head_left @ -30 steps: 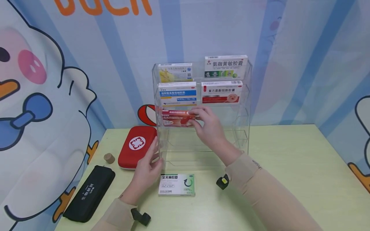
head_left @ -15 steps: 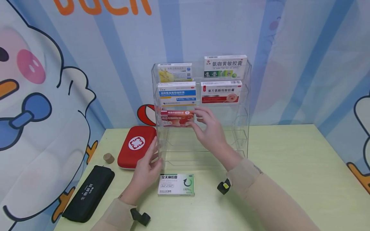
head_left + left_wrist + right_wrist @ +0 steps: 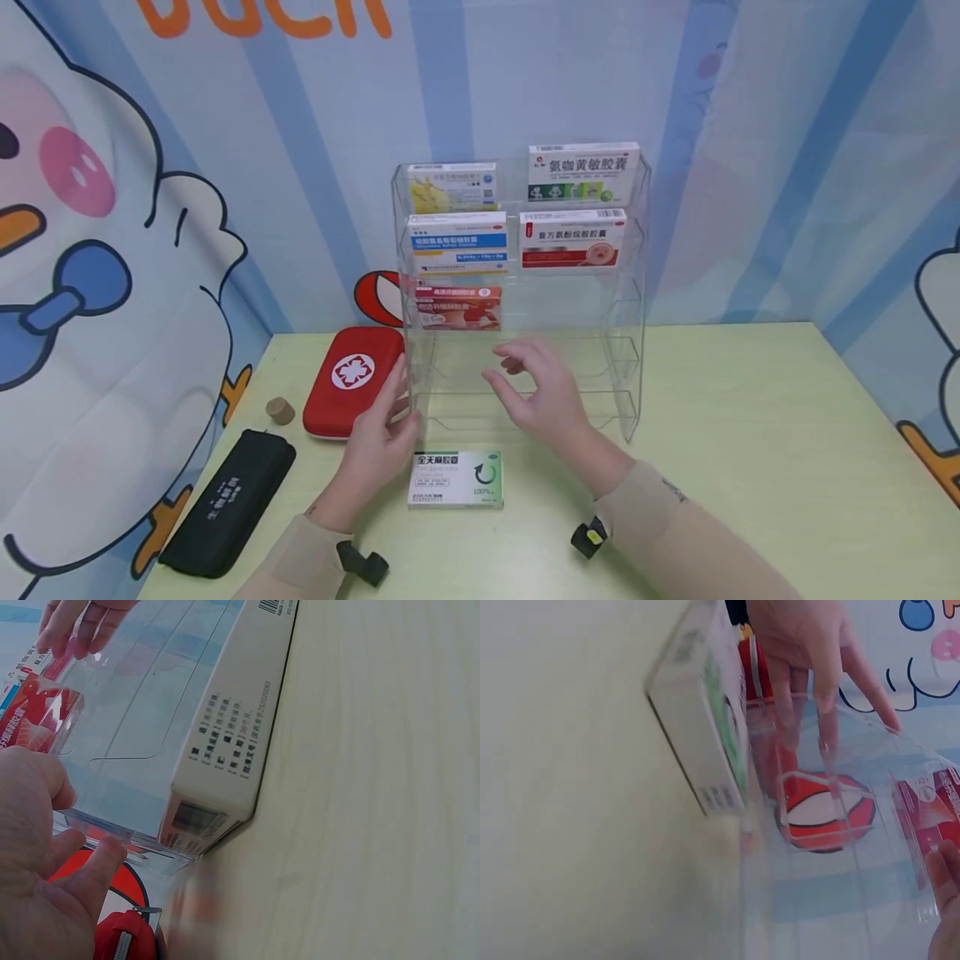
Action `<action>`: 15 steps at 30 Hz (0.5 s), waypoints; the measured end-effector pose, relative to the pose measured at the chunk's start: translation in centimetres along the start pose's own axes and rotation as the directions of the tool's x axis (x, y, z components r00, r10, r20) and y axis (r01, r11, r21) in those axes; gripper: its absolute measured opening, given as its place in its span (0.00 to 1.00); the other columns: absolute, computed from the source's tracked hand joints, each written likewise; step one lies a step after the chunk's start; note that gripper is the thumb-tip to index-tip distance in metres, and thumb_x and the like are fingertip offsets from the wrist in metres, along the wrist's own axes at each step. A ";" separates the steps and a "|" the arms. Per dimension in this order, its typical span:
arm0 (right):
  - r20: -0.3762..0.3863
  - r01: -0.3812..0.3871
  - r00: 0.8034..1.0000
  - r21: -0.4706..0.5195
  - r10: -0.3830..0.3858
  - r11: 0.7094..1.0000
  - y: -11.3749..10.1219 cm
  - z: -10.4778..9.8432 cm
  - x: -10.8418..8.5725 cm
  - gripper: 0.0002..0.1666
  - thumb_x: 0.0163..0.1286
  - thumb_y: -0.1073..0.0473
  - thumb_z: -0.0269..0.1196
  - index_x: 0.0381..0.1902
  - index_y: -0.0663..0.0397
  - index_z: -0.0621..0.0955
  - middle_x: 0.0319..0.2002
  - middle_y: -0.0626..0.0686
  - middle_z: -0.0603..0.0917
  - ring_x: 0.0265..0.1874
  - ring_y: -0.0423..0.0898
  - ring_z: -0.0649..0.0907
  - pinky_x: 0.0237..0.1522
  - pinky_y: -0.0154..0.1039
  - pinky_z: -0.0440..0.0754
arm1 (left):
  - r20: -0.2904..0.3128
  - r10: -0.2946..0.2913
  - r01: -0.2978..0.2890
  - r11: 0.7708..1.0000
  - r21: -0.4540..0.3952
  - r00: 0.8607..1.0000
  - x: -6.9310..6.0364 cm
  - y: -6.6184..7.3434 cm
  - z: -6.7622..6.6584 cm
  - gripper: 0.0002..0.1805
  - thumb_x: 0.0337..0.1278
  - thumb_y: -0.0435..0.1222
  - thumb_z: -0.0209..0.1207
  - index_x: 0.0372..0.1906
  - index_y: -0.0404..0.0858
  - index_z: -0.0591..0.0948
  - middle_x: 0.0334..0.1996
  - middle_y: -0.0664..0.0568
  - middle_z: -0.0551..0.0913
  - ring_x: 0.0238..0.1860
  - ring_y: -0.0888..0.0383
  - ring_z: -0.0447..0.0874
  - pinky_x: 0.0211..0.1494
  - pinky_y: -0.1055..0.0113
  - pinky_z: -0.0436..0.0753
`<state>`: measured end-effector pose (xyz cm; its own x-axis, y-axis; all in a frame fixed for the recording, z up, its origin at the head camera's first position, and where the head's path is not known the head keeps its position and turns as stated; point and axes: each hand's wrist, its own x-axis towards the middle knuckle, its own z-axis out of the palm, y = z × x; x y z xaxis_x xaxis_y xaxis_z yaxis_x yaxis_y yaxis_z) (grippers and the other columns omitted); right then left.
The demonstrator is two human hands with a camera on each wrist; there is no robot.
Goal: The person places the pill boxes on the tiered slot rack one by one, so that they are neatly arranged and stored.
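Observation:
A clear acrylic display rack stands on the table, several medicine boxes in its upper tiers. My left hand holds the rack's left side wall low down, thumb at the front and fingers along the outside. My right hand hovers before the lower tiers, fingers loosely curved with nothing between them. Above it, a red medicine box sits at the left of the third tier. Flat on the table before the rack lies a white-and-green medicine box, seen edge-on in the left wrist view.
Beside the rack's left wall rests a red first-aid case. A small cork and a black zip pouch lie further left. A striped cartoon backdrop hangs behind the table.
My right hand has let go of the red box and come down toward the front. The box stays in the third tier. My left hand keeps its place on the rack.

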<state>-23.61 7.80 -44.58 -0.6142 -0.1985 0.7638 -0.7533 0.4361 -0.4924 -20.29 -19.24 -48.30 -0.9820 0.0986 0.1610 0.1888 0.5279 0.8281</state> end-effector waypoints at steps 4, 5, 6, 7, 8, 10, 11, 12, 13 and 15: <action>0.070 -0.037 0.997 0.031 0.035 0.999 -0.6 0.5 -1.9 0.16 0.69 0.64 0.76 0.54 0.60 0.88 0.47 0.58 0.93 0.42 0.50 0.92 0.48 0.45 0.96 | 0.002 -0.007 0.007 1.000 -0.001 1.000 0.0 0.0 0.0 0.56 0.73 0.35 0.67 0.88 0.77 0.47 0.85 0.52 0.70 0.80 0.42 0.77 0.70 0.47 0.88; 0.083 -0.047 0.996 0.036 0.044 0.998 -0.7 0.6 -2.3 0.16 0.69 0.64 0.75 0.54 0.60 0.88 0.48 0.57 0.93 0.42 0.49 0.92 0.48 0.45 0.95 | 0.002 -0.010 0.010 1.000 -0.003 1.000 0.0 0.0 0.0 0.56 0.73 0.35 0.68 0.88 0.77 0.47 0.85 0.52 0.70 0.80 0.42 0.77 0.70 0.47 0.88; 0.094 -0.054 0.994 0.041 0.050 0.998 -0.8 0.7 -2.7 0.17 0.69 0.64 0.75 0.54 0.60 0.88 0.48 0.57 0.93 0.42 0.49 0.92 0.48 0.45 0.95 | 0.001 -0.013 0.013 1.000 -0.004 1.000 0.0 0.0 0.0 0.57 0.73 0.35 0.68 0.88 0.78 0.47 0.85 0.52 0.70 0.80 0.42 0.77 0.70 0.47 0.88; 0.103 -0.062 0.993 0.047 0.057 0.997 -0.9 0.8 -3.0 0.17 0.69 0.64 0.76 0.55 0.60 0.88 0.48 0.57 0.93 0.43 0.50 0.92 0.49 0.44 0.95 | 0.000 -0.012 0.012 1.000 -0.004 1.000 0.0 0.0 0.0 0.57 0.73 0.35 0.68 0.88 0.78 0.47 0.85 0.52 0.70 0.80 0.42 0.77 0.70 0.47 0.88; 0.110 -0.070 0.992 0.052 0.064 0.996 -1.0 0.9 -3.3 0.17 0.70 0.64 0.76 0.55 0.60 0.88 0.49 0.57 0.92 0.43 0.50 0.92 0.49 0.44 0.96 | 0.000 -0.013 0.013 1.000 -0.004 1.000 0.0 0.0 0.0 0.57 0.73 0.35 0.68 0.88 0.77 0.47 0.85 0.52 0.70 0.80 0.41 0.77 0.70 0.47 0.88; 0.119 -0.083 0.990 0.057 0.076 0.995 -1.1 1.0 -3.9 0.18 0.69 0.64 0.76 0.55 0.60 0.88 0.49 0.57 0.92 0.43 0.50 0.92 0.49 0.44 0.96 | -0.001 -0.011 0.011 1.000 -0.003 1.000 0.0 0.0 0.0 0.57 0.73 0.34 0.67 0.88 0.77 0.47 0.85 0.51 0.70 0.80 0.41 0.77 0.70 0.47 0.88; 0.123 -0.088 0.989 0.061 0.080 0.994 -1.1 1.1 -4.1 0.18 0.69 0.64 0.76 0.55 0.60 0.88 0.49 0.58 0.92 0.43 0.51 0.93 0.49 0.44 0.96 | -0.001 -0.010 0.010 1.000 -0.002 1.000 0.0 0.0 0.0 0.57 0.73 0.34 0.67 0.88 0.76 0.47 0.85 0.51 0.70 0.80 0.41 0.78 0.70 0.47 0.88; 0.127 -0.095 0.988 0.063 0.087 0.993 -1.1 1.1 -4.4 0.18 0.69 0.65 0.76 0.55 0.60 0.87 0.49 0.58 0.92 0.43 0.51 0.93 0.49 0.43 0.96 | 0.000 -0.006 0.006 1.000 -0.001 1.000 0.0 0.0 0.0 0.56 0.73 0.34 0.67 0.89 0.75 0.47 0.85 0.50 0.70 0.80 0.40 0.78 0.70 0.47 0.88; 0.132 -0.103 0.987 0.064 0.094 0.993 -1.1 1.2 -4.6 0.18 0.69 0.64 0.76 0.55 0.61 0.87 0.49 0.58 0.92 0.43 0.51 0.93 0.50 0.43 0.96 | 0.000 -0.003 0.003 1.000 -0.001 1.000 0.0 0.0 0.0 0.56 0.73 0.34 0.67 0.89 0.74 0.47 0.85 0.50 0.70 0.80 0.40 0.78 0.70 0.47 0.88; 0.143 -0.120 0.984 0.066 0.109 0.991 -1.1 1.2 -5.1 0.18 0.69 0.64 0.76 0.55 0.61 0.87 0.49 0.58 0.92 0.43 0.51 0.93 0.50 0.42 0.96 | 0.000 0.000 0.000 1.000 0.001 1.000 0.0 0.0 0.0 0.56 0.73 0.34 0.67 0.89 0.74 0.47 0.85 0.50 0.70 0.80 0.40 0.78 0.70 0.47 0.88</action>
<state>-19.97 7.26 -48.42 -0.7202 -0.2731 0.6377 -0.6881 0.3976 -0.6069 -20.27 -19.20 -48.28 -0.9820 0.0989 0.1611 0.1890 0.5290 0.8273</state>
